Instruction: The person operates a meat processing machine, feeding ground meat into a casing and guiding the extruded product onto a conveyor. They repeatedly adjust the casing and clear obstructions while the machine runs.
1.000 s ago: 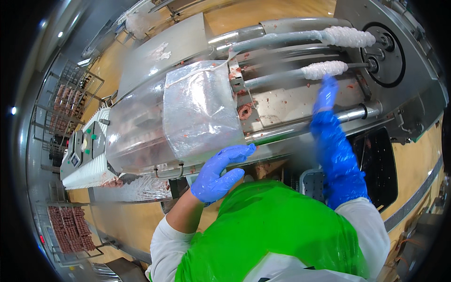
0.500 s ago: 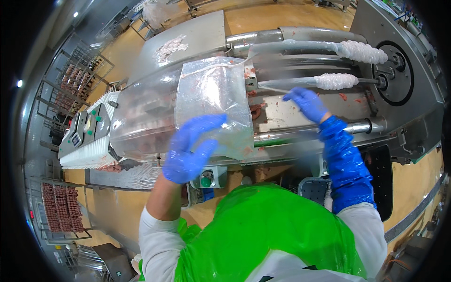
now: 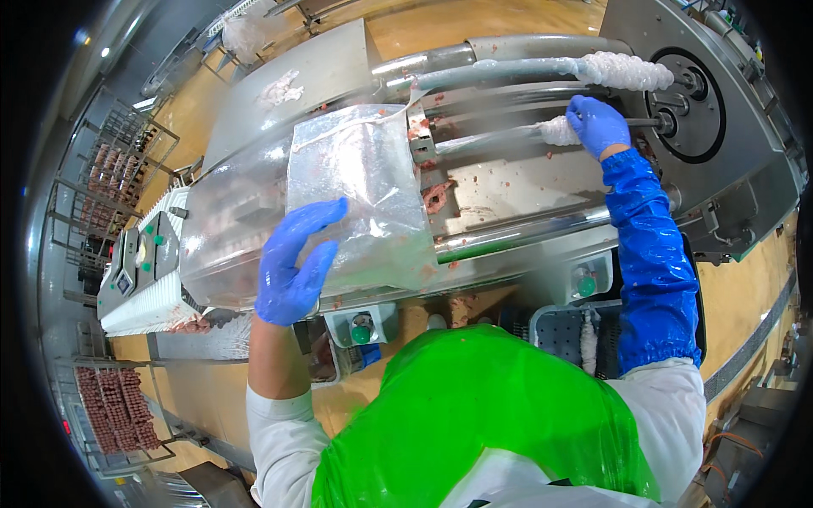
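My right hand (image 3: 595, 125), in a blue glove with a long blue sleeve, is closed round the bunched white casing (image 3: 555, 134) on the nearer horizontal tube (image 3: 491, 138) of a steel machine. A second bunched casing (image 3: 625, 69) sits on the farther tube, near the round end plate (image 3: 694, 127). My left hand (image 3: 296, 254), also blue-gloved, is open, fingers spread over the lower left of a loose clear plastic sheet (image 3: 364, 161) on the transparent cover (image 3: 220, 224). Red meat scraps (image 3: 435, 196) lie in the trough beside the sheet.
A button panel (image 3: 142, 245) is at the machine's left end. Racks of sausages (image 3: 114, 406) stand on the left. Plastic bins (image 3: 555, 334) are below the machine's front edge. A steel lid (image 3: 288, 51) with white scraps lies at the back.
My right hand has moved up and right onto the nearer casing and closed on it. My left hand has moved up and left over the cover and sheet, still open.
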Available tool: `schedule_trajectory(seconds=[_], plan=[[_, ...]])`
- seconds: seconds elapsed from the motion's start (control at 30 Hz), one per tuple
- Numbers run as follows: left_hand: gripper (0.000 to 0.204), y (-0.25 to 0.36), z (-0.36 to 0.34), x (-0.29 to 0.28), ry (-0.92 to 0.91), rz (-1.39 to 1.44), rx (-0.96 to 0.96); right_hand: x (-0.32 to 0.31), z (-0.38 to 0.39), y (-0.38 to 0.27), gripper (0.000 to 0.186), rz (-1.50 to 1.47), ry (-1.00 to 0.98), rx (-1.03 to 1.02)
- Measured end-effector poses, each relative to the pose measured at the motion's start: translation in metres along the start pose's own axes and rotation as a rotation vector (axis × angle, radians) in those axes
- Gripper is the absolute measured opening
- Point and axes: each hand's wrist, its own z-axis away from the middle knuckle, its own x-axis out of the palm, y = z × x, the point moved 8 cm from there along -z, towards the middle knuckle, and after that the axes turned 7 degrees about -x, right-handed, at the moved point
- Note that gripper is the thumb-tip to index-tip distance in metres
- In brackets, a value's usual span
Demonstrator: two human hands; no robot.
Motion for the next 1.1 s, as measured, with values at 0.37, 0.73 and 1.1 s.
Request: schedule_trajectory(seconds=[0.37, 0.73, 1.1], plan=[[0.03, -0.041, 0.155, 0.01, -0.595, 0.514, -0.594, -0.054, 0.091, 0.086, 0.023, -0.379, 0.505, 0.209], [0.07, -0.246, 0.427, 0.185, -0.003, 1.079, -1.759, 0.079, 0.304, 0.104, 0.066, -0.157, 0.421, 0.483], [0.071, -0.31, 0.451, 0.241, 0.212, 1.633, -1.743, 0.198, 0.409, 0.089, 0.083, -1.05, 0.112, 0.766]])
